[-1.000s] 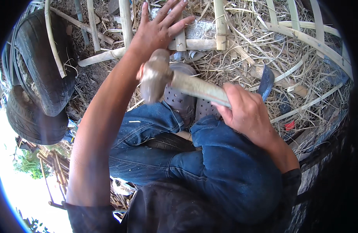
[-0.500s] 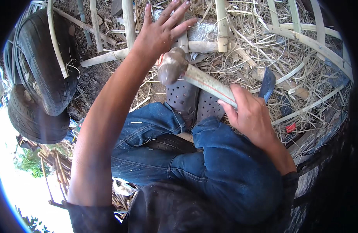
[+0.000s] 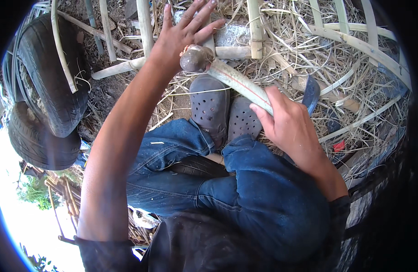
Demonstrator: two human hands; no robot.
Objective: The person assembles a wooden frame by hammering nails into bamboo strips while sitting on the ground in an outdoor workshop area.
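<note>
My left hand (image 3: pixel 179 38) lies with its fingers spread over the bamboo slats at the top of the view, pressing near a short slat (image 3: pixel 209 41) that meets a crosspiece (image 3: pixel 234 53). In my right hand (image 3: pixel 288 120) is a hammer (image 3: pixel 240 85), gripped by its pale handle with a red line along it. The hammer's rounded grey head (image 3: pixel 194 60) hangs beside my left wrist, over the end of the short slat. Whether the head touches the slat I cannot tell. Another upright slat (image 3: pixel 255 27) stands right of my left hand.
Old tyres (image 3: pixel 48 77) are stacked at the left. Bamboo shavings (image 3: pixel 286 50) cover the ground at the right, where a dark curved blade (image 3: pixel 311 93) lies. A long bamboo strip (image 3: pixel 354 41) crosses the upper right. My feet in perforated clogs (image 3: pixel 210 106) are just below the slats.
The hammer head has moved a little forward, away from my body, and my right hand has shifted slightly with it. My left hand stays spread on the slats.
</note>
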